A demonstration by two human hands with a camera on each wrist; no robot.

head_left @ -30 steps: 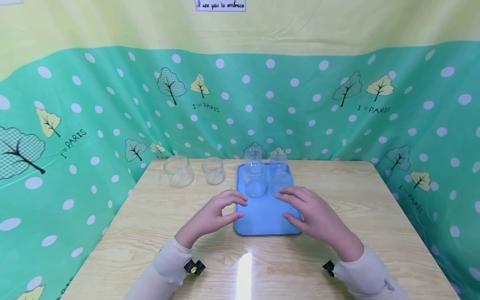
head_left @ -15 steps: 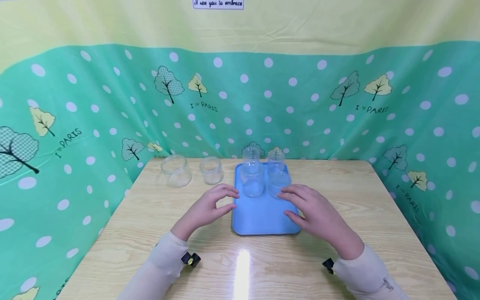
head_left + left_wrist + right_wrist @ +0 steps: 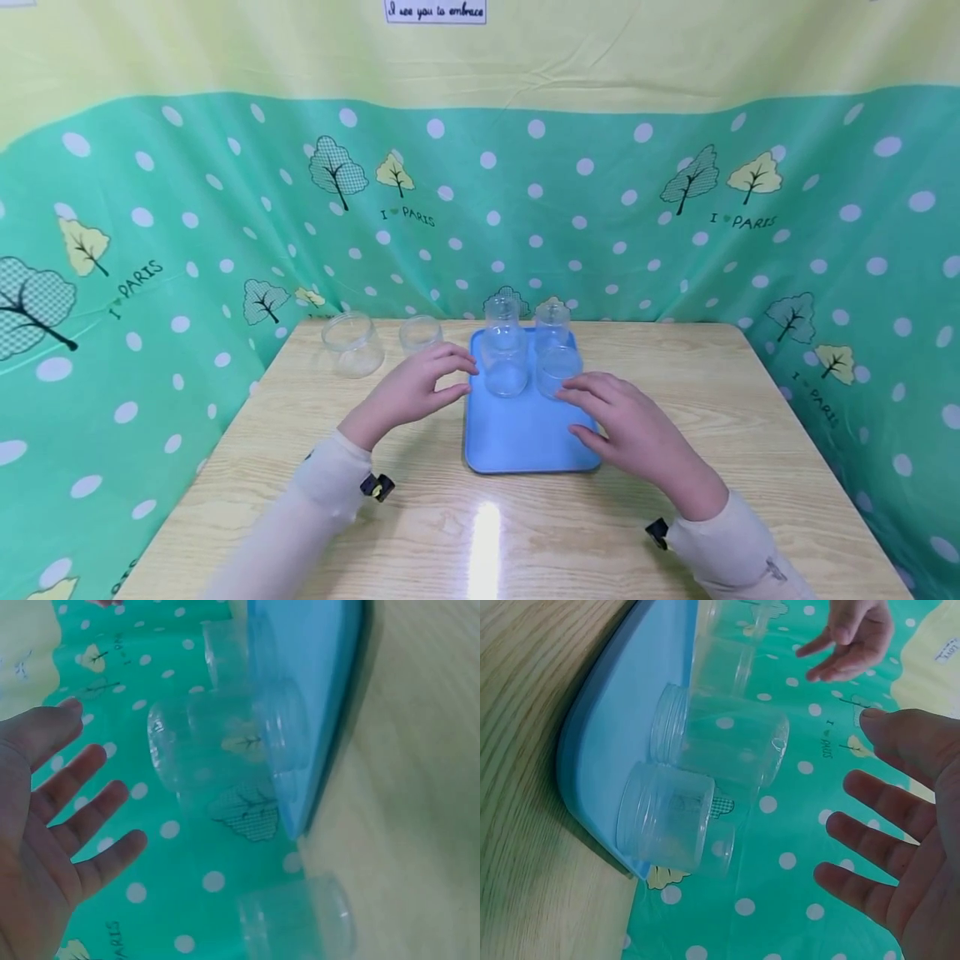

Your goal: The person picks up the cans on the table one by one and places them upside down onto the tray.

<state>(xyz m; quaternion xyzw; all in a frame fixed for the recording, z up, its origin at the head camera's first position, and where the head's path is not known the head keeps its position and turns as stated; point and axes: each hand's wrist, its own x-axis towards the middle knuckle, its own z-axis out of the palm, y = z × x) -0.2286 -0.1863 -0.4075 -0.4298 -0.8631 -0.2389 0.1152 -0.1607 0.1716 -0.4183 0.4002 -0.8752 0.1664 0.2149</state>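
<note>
Several clear jars stand on a blue tray (image 3: 532, 433). Nearest in the head view are a front-left jar (image 3: 506, 375) and a shorter front-right jar (image 3: 558, 371); two more stand behind. In the right wrist view, the two nearer jars have their ridged ends against the tray. My left hand (image 3: 412, 387) is held above the table by the tray's left edge, fingers apart and loosely bent, holding nothing. It partly hides a small jar (image 3: 420, 331) off the tray. My right hand (image 3: 630, 425), also holding nothing, hovers over the tray's right side, fingertips near the front-right jar.
A wider clear jar (image 3: 354, 346) stands at the back left of the wooden table (image 3: 300, 450). Behind the table hangs a green and yellow patterned curtain (image 3: 540, 208). The tray's front part is bare blue surface.
My left hand has moved left and away from me, now overlapping the small jar outside the tray. My right hand has stayed almost still. The jars have not moved on the table.
</note>
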